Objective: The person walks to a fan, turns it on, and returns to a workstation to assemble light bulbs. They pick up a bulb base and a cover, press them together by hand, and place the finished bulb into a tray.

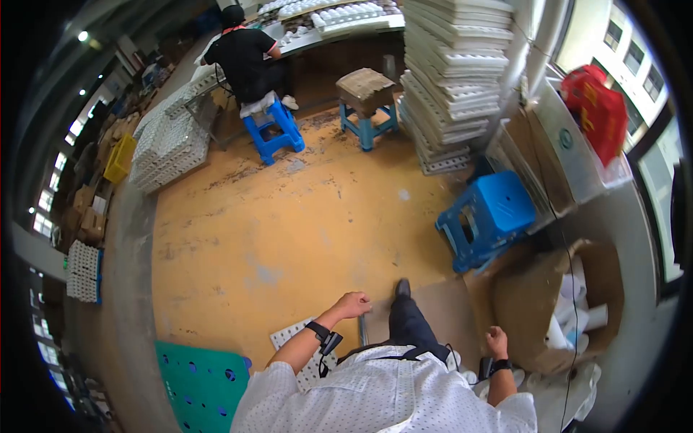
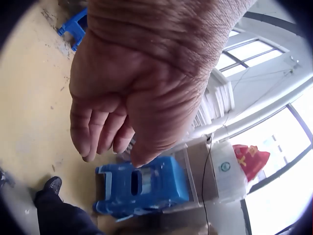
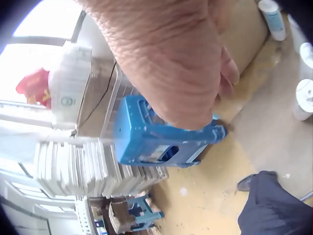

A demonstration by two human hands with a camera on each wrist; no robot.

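Note:
My left hand (image 1: 352, 304) hangs in front of my waist, above the orange floor. In the left wrist view its fingers (image 2: 112, 129) are loosely curled with nothing between them. Low at my right side hangs my right hand (image 1: 497, 342), near an open cardboard box (image 1: 523, 303) of white cylinders. The right wrist view shows mostly the heel of that palm, with a few bent fingertips (image 3: 227, 76) behind it and no object in the grasp. A blue plastic stool (image 1: 498, 209) stands ahead to the right. Beside my left forearm lies a white perforated tray (image 1: 292, 335).
A green board with holes (image 1: 195, 382) is at the lower left. Tall stacks of white trays (image 1: 455, 86) stand by the window. Farther off, a person in black (image 1: 245, 61) sits on a blue stool (image 1: 274, 133) at a worktable. A black cable (image 1: 552, 195) hangs at the right.

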